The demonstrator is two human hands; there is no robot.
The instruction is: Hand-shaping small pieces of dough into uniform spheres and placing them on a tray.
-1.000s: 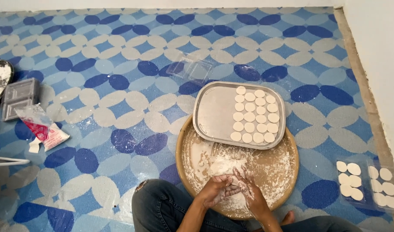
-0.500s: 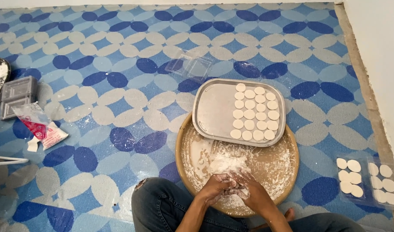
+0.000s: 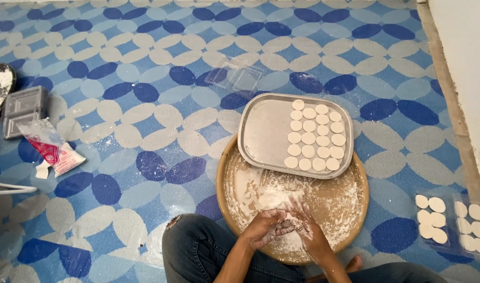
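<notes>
**pat:** Dough (image 3: 288, 226) piece, tiny one, sits pinched between both palms right over the near edge of the round wooden board (image 3: 350, 204). Left hand (image 3: 265, 228) is cupped under it with fingers curled, right hand (image 3: 306, 230) pressed against it from the other side, fingers bent around it. Both hands are dusted white.

**kim:** what's the board resting on?

**pat:** Blue and white patterned floor mat (image 3: 145, 131), just in front of the person's knees in jeans (image 3: 203, 251). Board is covered in loose flour (image 3: 271, 196).

**kim:** and the metal thing?

**pat:** Rectangular steel tray (image 3: 266, 131), overlapping the far rim of the board. Its right half is filled with neat rows of flat white dough discs (image 3: 314, 135); left half bare. More discs lie in clear plastic trays (image 3: 452, 220) off to the right, near the wall. Far left there's a flour bag (image 3: 50, 149) beside a grey plastic box (image 3: 24, 110).
</notes>
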